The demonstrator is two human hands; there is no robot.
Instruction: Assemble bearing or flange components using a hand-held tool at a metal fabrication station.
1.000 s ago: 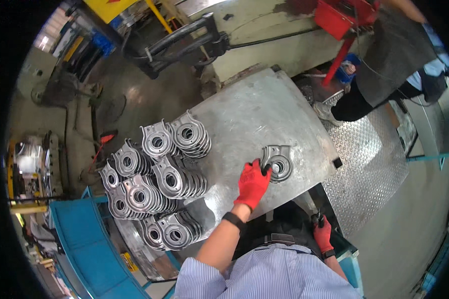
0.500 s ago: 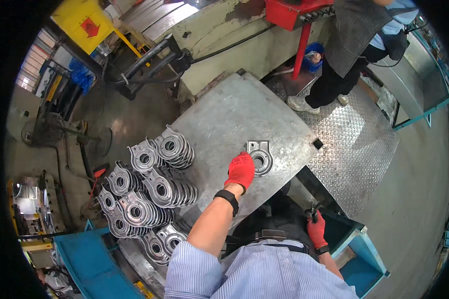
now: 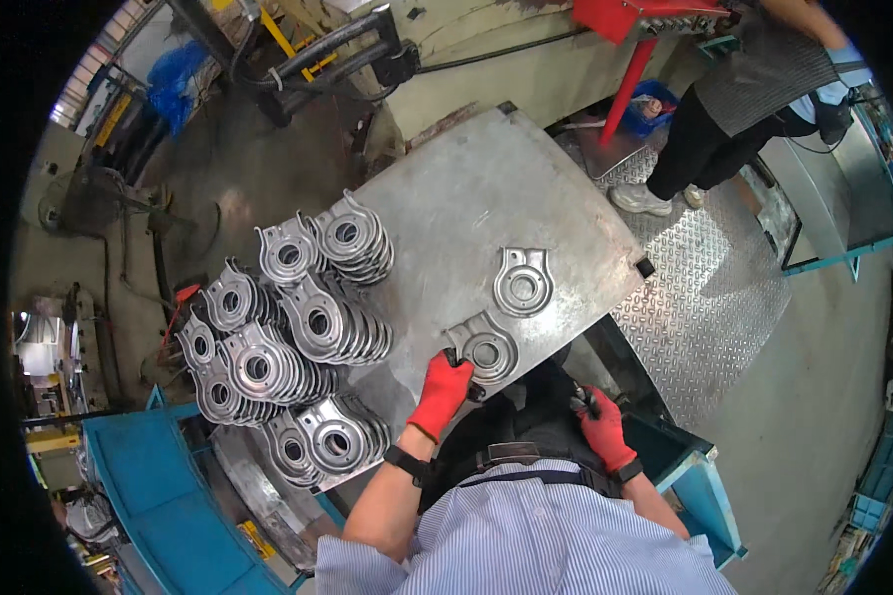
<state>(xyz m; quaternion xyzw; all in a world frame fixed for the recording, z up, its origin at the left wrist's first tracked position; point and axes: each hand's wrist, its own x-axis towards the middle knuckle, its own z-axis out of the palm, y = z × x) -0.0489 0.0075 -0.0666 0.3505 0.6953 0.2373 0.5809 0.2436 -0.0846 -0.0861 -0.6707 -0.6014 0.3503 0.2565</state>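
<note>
My left hand (image 3: 441, 394), in a red glove with black fingertips, is closed on the rim of a round metal bracket (image 3: 498, 340) with a central hole, at the table's near edge. Whether this bracket touches the tabletop I cannot tell. Just beyond it, a matching bracket (image 3: 536, 303) lies flat on the metal table (image 3: 437, 218), its tab pointing away from me. My right hand (image 3: 603, 434), also gloved in red, is low near my waist, right of the table. Its fingers are curled around something dark and partly metallic that I cannot make out.
Nested stacks of such brackets (image 3: 258, 367) cover the table's left side. Blue metal bins (image 3: 159, 476) stand at lower left and right. A person (image 3: 754, 109) stands on a tread-plate platform (image 3: 695, 268) beside a red control stand (image 3: 630, 89). A machine arm (image 3: 357, 59) juts in beyond the table.
My left hand has come back toward the table's near edge, and a second bracket now shows in its grip. The right hand has risen slightly. The whole view has shifted.
</note>
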